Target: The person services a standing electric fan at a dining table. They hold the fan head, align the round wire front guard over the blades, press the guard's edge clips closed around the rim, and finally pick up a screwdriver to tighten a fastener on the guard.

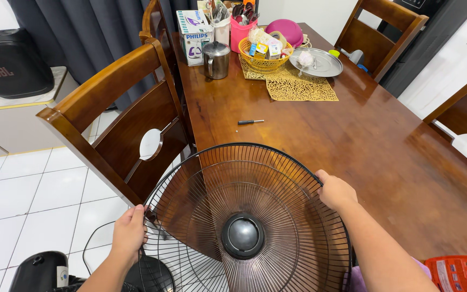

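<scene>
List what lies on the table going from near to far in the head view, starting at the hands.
Left hand and right hand gripping the rim of the black wire fan guard → small screwdriver → gold placemat → steel lidded mug → yellow basket → pink bowl.

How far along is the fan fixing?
The round black wire fan grille looks loose from the fan, so that part seems done. Left hand and right hand grip its rim. The screwdriver lies unused on the table; the fan base still waits below.
</scene>
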`<state>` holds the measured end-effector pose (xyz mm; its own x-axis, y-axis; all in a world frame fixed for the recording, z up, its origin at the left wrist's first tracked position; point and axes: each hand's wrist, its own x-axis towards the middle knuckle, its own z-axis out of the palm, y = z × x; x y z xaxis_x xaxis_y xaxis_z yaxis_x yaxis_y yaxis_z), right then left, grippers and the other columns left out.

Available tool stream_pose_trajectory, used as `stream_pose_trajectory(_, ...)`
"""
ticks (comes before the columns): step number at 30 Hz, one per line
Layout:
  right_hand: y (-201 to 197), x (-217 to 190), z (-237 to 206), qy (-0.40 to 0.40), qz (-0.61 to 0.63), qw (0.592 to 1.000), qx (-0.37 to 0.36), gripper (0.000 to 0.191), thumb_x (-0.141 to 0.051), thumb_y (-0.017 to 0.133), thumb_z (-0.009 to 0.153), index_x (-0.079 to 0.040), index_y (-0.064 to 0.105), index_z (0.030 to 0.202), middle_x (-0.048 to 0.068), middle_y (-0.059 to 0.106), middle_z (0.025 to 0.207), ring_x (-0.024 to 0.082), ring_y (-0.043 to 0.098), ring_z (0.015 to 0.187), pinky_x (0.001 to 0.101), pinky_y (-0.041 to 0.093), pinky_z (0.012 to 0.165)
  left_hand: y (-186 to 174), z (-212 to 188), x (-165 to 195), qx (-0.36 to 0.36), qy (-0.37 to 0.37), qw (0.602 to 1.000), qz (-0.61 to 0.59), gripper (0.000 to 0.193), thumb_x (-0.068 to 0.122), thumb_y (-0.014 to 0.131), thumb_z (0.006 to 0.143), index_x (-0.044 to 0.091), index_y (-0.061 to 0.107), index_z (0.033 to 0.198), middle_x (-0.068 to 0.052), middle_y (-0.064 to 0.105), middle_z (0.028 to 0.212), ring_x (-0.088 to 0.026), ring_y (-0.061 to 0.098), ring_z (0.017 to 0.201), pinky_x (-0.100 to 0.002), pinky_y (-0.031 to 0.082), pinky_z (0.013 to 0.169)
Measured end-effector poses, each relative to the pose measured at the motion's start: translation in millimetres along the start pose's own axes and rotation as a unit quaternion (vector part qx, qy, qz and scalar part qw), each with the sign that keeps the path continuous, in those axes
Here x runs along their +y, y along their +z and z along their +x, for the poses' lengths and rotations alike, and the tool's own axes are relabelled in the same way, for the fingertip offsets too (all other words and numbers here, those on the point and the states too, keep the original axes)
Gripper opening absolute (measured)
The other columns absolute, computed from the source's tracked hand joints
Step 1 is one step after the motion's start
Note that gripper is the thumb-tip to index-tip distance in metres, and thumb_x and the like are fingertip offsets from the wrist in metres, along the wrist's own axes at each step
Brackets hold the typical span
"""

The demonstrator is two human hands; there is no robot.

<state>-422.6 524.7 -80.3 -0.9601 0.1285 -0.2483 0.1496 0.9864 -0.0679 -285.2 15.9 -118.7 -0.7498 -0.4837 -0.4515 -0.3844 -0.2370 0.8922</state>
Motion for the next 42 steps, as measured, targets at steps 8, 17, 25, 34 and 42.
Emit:
stream_pose_trajectory(8, 6.3, 5.5, 4.0, -0.013, 0.022, 1.0, 0.008, 0.04, -0.018, 0.067, 0.092, -0.022, 0.054, 0.13, 0.006, 0.068, 0.124, 0.028, 0.063, 0.119, 0.0446, 0.053, 0.094, 2.0, -3.4, 4.1, 0.021, -0.034, 0.999, 0.006, 0.035, 0.032, 0.049, 0.106, 0.001, 0.065, 0.105, 0.0, 0.037, 0.06, -0.011, 0.029, 0.05, -0.028, 0.027, 0.045)
stream_pose_trajectory(17, 7.6, 10.1, 6.8, -0.043, 0.035, 0.998, 0.011, 0.04, -0.016, 0.069, 0.091, -0.019, 0.055, 0.128, 0.011, 0.071, 0.12, 0.032, 0.065, 0.116, 0.0451, 0.053, 0.094, 6.9, -4.2, 10.7, 0.001, -0.022, 0.999, 0.039, 0.038, 0.034, 0.047, 0.106, 0.003, 0.066, 0.114, 0.0, 0.043, 0.075, -0.009, 0.033, 0.05, -0.028, 0.028, 0.044)
stream_pose_trajectory(25, 11.9, 12.0, 9.9, -0.049, 0.05, 0.997, 0.013, 0.042, -0.015, 0.07, 0.09, -0.019, 0.056, 0.13, 0.012, 0.071, 0.119, 0.033, 0.066, 0.114, 0.045, 0.053, 0.094, 7.1, 1.6, 12.2, -0.003, -0.06, 0.998, 0.037, 0.036, 0.038, 0.047, 0.105, 0.008, 0.066, 0.11, 0.0, 0.039, 0.068, -0.01, 0.029, 0.048, -0.029, 0.025, 0.042)
stream_pose_trajectory(34, 16.4, 15.0, 9.3, -0.063, 0.08, 0.995, 0.017, 0.042, -0.014, 0.071, 0.089, -0.018, 0.058, 0.128, 0.013, 0.072, 0.117, 0.033, 0.067, 0.113, 0.0439, 0.053, 0.094, 7.2, 6.9, 14.3, 0.005, -0.097, 0.994, 0.043, 0.039, 0.043, 0.05, 0.106, 0.007, 0.062, 0.098, -0.002, 0.037, 0.066, -0.011, 0.025, 0.05, -0.028, 0.023, 0.043)
stream_pose_trajectory(42, 21.5, 21.5, 11.3, -0.059, 0.089, 0.994, 0.005, 0.045, -0.014, 0.069, 0.091, -0.019, 0.055, 0.133, 0.012, 0.071, 0.12, 0.032, 0.065, 0.116, 0.0432, 0.053, 0.096, 9.7, 10.8, 17.7, -0.008, -0.131, 0.991, 0.025, 0.039, 0.047, 0.051, 0.106, 0.01, 0.055, 0.092, 0.002, 0.038, 0.072, -0.011, 0.027, 0.055, -0.028, 0.024, 0.046)
